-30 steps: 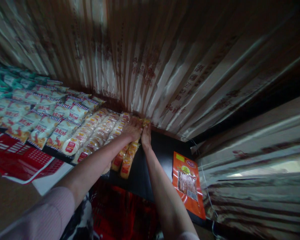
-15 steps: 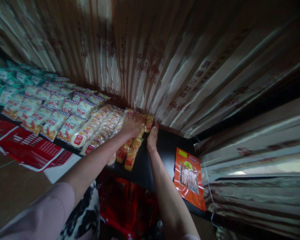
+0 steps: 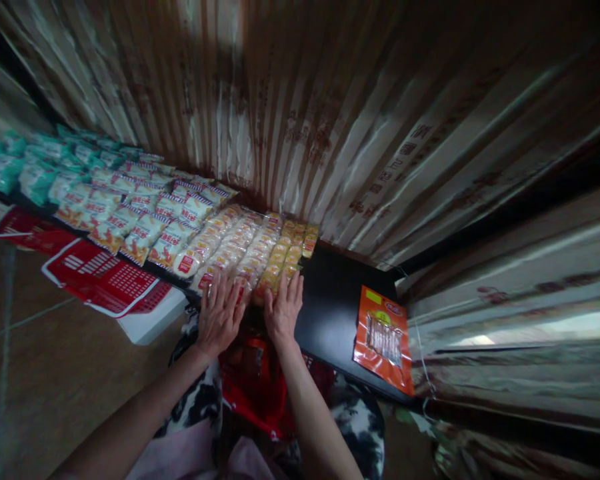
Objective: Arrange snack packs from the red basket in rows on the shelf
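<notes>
My left hand (image 3: 221, 315) lies flat, fingers stretched out, against the front ends of the rows of clear-wrapped round crackers (image 3: 225, 253). Beside it my right hand (image 3: 284, 308) rests with fingers extended on the front of the yellow-wrapped snack packs (image 3: 280, 255), at the right end of the rows. Neither hand grips anything. Both rows run back from the shelf's front edge toward the curtain. To their left stand rows of white and blue snack bags (image 3: 140, 213), and farther left teal bags (image 3: 45, 163).
An orange snack pouch (image 3: 384, 337) lies at the right end of the black shelf (image 3: 330, 287). A pleated curtain (image 3: 300, 133) hangs behind. Red shopping baskets (image 3: 105, 273) stand below the front edge on the left, and another red basket (image 3: 255, 393) is between my knees.
Both hands have drawn back from the rear of the yellow packs to the front ends of the rows. The yellow packs at the front now sit in line with the others.
</notes>
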Available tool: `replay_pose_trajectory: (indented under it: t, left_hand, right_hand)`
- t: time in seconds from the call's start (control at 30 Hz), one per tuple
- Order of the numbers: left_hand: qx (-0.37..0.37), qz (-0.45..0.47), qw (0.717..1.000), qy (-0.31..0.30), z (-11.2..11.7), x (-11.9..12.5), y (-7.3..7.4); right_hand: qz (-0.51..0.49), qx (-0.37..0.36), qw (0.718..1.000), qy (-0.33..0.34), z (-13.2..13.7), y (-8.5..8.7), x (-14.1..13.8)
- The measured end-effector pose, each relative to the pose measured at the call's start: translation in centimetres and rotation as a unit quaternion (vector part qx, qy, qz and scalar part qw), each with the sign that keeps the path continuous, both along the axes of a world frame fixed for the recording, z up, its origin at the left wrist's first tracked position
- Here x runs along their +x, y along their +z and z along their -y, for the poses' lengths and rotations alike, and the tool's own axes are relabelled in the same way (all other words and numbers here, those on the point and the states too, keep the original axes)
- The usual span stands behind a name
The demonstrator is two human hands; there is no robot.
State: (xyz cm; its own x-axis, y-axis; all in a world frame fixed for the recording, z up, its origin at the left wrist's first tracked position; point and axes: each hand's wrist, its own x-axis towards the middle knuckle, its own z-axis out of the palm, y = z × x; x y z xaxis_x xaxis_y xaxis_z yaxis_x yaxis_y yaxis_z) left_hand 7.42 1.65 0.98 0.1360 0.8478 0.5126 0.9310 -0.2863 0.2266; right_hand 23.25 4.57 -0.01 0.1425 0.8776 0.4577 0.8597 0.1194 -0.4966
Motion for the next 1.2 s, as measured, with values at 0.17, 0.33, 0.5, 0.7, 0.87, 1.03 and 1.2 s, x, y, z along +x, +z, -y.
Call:
replay_pose_trajectory:
  t: [0.17,0.33,0.5,0.7,0.87,1.03,1.2]
  left_hand:
    - [-0.010,-0.021,0.999,-0.031,-1.3,0.0,-1.2]
    - [-0.008,-0.018,0.999,-0.035,-1.5,-0.1,-1.1]
    - [-0.003,0.004,1.000,-0.006,-1.0,-1.2,-1.2]
    - [0.005,0.048,0.996,0.078,-2.2,-2.7,-2.1]
    - [0.005,0.052,0.996,0.069,-3.2,-2.4,-2.8]
    - [0.011,0.059,0.996,0.072,-2.8,-2.2,-2.8]
    - [0.000,0.054,0.997,0.047,-1.9,-2.4,-3.1]
  right_hand:
    - [0.065,0.014,0.998,-0.007,-0.6,-0.8,-0.4]
    - [0.078,0.034,0.996,-0.020,-0.5,-0.6,-0.5]
    - [0.126,0.070,0.990,-0.010,0.9,0.4,-1.3]
    - [0.168,0.042,0.984,0.027,1.4,0.7,-2.4]
    - [0.165,0.026,0.986,0.013,0.6,0.1,-2.5]
    - [0.159,0.034,0.987,0.018,0.7,-0.1,-2.3]
    - [0.136,0.046,0.989,-0.021,1.0,0.0,-1.9]
